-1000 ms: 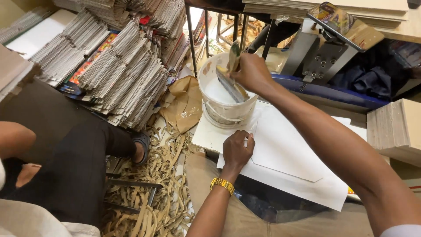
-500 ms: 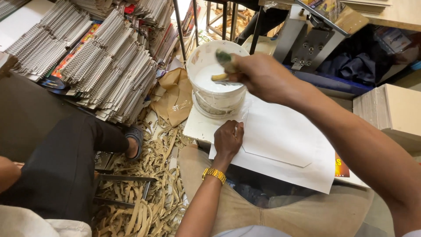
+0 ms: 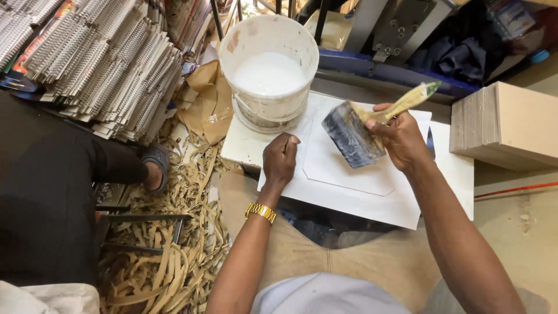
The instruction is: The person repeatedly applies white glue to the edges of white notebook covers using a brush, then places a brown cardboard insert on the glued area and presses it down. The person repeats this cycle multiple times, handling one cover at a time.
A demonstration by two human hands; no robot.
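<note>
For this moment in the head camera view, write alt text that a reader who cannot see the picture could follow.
A person's right hand holds a wide paintbrush above a white sheet, while the left hand presses on the sheet's edge. A white bucket of white liquid stands just behind, with stacked spiral-bound books and tan paper strips to the left.

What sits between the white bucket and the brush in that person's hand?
In the head view, only white sheet lies between the white bucket and the brush in the right hand; nothing else sits there.
</note>
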